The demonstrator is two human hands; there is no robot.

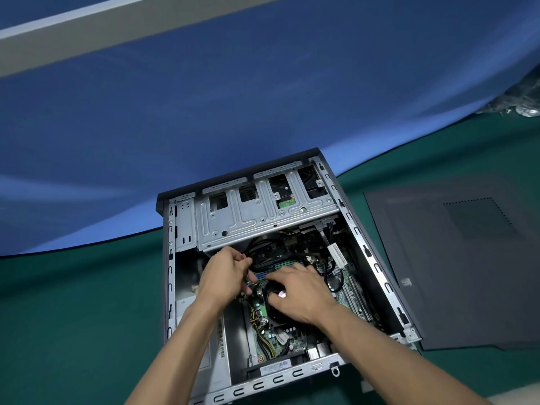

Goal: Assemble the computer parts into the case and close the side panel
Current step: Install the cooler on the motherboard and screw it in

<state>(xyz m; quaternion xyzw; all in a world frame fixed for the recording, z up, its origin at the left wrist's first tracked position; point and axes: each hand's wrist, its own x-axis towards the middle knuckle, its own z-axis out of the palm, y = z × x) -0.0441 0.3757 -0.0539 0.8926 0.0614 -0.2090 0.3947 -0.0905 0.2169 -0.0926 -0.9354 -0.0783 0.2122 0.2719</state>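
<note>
Down on the green table (pixel 73 317), against a blue backdrop (pixel 204 112), the open computer case (pixel 171 287) lies on its side with its inside facing up. Along its left wall sits a grey metal box that looks like the power supply (pixel 216 355), partly hidden by the forearm. Just right of that, the left hand (pixel 225 276) reaches in below the silver drive cage (pixel 263 217); its fingers are curled and appear to pinch a thin wire or small connector (pixel 248 280) near the edge of the motherboard (pixel 263 311), though what exactly they hold is too small to tell for certain. Close beside it, the right hand (pixel 301 293) lies palm down over a round black part in the middle of the board, likely the cooler fan (pixel 273 312), fingers bent around its upper rim. Black cables (pixel 330 273) loop across the right side of the board. Further right, well apart from the case, the dark grey side panel (pixel 467 273) lies flat on the table, off the case.
</note>
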